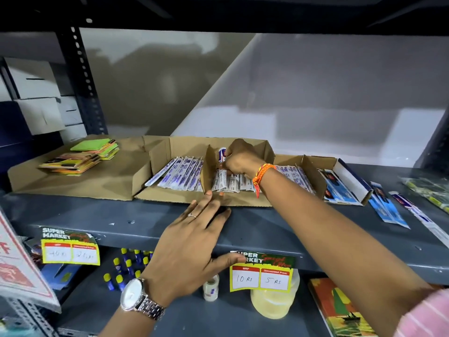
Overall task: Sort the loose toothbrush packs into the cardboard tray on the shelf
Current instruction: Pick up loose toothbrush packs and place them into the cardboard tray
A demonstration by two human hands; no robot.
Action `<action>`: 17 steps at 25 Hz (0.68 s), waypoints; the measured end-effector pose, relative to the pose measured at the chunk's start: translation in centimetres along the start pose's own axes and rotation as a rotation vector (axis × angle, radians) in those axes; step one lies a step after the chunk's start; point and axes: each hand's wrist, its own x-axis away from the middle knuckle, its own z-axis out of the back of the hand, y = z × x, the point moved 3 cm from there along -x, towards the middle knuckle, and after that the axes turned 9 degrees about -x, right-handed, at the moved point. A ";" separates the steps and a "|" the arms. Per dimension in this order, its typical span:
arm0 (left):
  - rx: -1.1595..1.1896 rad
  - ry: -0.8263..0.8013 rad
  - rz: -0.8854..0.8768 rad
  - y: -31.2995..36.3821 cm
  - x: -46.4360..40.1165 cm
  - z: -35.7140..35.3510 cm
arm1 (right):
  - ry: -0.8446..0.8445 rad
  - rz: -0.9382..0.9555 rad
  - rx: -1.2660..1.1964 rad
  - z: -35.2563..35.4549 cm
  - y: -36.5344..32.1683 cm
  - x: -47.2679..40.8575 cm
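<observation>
With the right hand point(239, 158) clenched on a toothbrush pack point(222, 154) over the cardboard tray point(170, 152) mid-shelf and the released left hand point(194, 235) flat at the shelf's front edge, a careless drop could topple the divider point(209, 170).

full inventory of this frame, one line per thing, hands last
cardboard tray: one, brown, centre of upper shelf, upright divider inside
toothbrush packs: many, white and purple, both compartments
loose packs: a few, blue and white, shelf right of tray
open box: one, white and blue, right of tray
sticky note pads: two stacks, green, orange, yellow, flat cardboard at left
price labels: two, yellow, shelf edge
glue sticks: many, blue with yellow caps, lower shelf
tape rolls: stack, clear, lower shelf
left hand: flat on shelf, fingertips at tray front
right hand: in right compartment, gripping a pack
</observation>
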 end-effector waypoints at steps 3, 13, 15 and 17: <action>-0.006 -0.003 -0.006 0.0 -0.1 -0.1 | 0.020 0.054 0.098 -0.9 -0.1 0.2; 0.012 -0.017 0.009 0.1 0.0 -0.1 | 0.287 0.206 0.037 8.1 2.0 5.3; 0.011 -0.013 0.017 0.1 0.1 -0.2 | 0.385 0.136 -0.026 12.5 5.4 8.3; 0.007 -0.009 0.028 0.2 0.1 -0.3 | 0.516 0.020 0.019 16.6 10.1 11.9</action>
